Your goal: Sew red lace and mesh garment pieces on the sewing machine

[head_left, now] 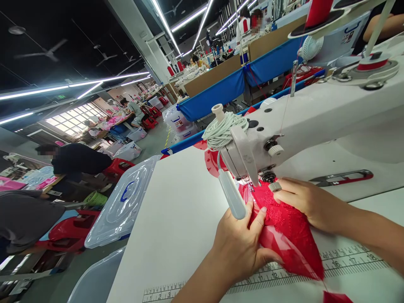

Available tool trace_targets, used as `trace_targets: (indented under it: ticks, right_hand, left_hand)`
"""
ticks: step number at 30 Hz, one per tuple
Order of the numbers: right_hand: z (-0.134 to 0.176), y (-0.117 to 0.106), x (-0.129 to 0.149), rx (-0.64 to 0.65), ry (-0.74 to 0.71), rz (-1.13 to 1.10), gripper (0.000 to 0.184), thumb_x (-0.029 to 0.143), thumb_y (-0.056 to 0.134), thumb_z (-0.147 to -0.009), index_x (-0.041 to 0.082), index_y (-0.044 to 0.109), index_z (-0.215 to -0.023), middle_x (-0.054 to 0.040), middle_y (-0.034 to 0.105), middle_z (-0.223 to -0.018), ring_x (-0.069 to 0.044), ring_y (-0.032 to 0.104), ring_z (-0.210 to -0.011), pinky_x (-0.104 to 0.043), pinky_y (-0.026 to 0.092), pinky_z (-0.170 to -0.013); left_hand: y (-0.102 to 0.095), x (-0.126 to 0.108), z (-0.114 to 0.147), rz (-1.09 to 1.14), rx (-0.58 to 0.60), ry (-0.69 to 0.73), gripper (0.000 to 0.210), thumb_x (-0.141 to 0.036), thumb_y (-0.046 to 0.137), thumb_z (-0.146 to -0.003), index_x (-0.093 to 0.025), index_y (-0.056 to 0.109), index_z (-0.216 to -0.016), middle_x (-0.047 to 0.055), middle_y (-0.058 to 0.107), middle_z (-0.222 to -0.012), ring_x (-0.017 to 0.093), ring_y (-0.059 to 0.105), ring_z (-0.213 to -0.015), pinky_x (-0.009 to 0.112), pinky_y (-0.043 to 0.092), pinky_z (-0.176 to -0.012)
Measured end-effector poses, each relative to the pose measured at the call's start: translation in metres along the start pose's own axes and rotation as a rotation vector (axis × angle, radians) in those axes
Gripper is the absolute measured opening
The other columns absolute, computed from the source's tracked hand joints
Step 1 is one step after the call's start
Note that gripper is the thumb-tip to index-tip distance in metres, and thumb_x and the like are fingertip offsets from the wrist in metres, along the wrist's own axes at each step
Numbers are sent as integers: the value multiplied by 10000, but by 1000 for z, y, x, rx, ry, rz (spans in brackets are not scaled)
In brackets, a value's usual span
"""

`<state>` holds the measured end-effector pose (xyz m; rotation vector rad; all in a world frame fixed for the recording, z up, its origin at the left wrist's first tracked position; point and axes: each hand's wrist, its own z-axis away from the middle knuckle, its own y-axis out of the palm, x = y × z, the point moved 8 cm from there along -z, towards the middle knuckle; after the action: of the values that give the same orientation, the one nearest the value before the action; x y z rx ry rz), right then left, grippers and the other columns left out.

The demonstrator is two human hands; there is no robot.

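Red lace fabric with a sheer part lies under the needle area of a white sewing machine. My left hand rests on the fabric's left side, fingers and thumb spread apart. Beside its fingertips hangs the machine's grey-handled lamp-like piece. My right hand grips the lace on the right, its fingers bent together just behind a round knob. The thumb of that hand is hidden. The fabric's pointed end reaches over the printed ruler scale toward me.
Thread snips lie on the machine bed at right. A coil of pale cord hangs on the machine head. Another red piece is at the bottom edge. Left of the white table stands a lidded clear bin; people sit beyond.
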<state>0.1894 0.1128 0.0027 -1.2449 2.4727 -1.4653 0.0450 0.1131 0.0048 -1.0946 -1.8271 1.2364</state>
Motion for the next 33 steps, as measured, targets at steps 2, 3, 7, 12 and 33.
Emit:
trace_targets:
  ticks: [2, 3, 7, 12, 33]
  right_hand:
    - [1, 1, -1, 6, 13, -12, 290, 87, 353, -980, 213, 491, -758, -26, 492, -779, -156, 464, -681, -276, 397, -592]
    - [1, 1, -3, 9, 25, -17, 298, 90, 346, -985, 214, 495, -760, -28, 496, -784, -157, 468, -686, -277, 405, -599]
    - [1, 2, -5, 1, 45, -33, 314, 116, 326, -1002, 212, 524, -779, -30, 498, -781, -157, 467, -682, -278, 411, -591]
    - [0, 1, -5, -17, 42, -41, 332, 127, 322, -1005, 205, 556, -782, -40, 522, -801, -164, 485, -709, -281, 432, -615]
    - [-1, 5, -1, 68, 10, 45, 251, 115, 414, -950, 230, 633, -995, -40, 659, -874, -166, 561, -689, -285, 402, -598]
  left_hand:
    - [1, 0, 1, -2, -4, -4, 956, -796, 97, -905, -133, 679, -1273, 206, 673, -1257, 333, 687, -993, 433, 592, -753]
    - [1, 1, 1, -2, -7, -3, 958, -786, 79, -911, -134, 680, -1275, 204, 672, -1260, 334, 685, -998, 432, 589, -755]
    - [0, 1, -1, -23, -21, -9, 961, -775, 61, -917, -135, 683, -1274, 200, 666, -1273, 338, 671, -1024, 436, 573, -790]
    - [-1, 2, -2, -34, -49, -14, 926, -727, 44, -951, -135, 672, -1285, 187, 678, -1249, 321, 634, -1081, 455, 538, -891]
    - [4, 1, -9, 59, -17, 94, 693, -567, 182, -1046, -68, 659, -1109, 158, 660, -969, 260, 645, -918, 403, 579, -764]
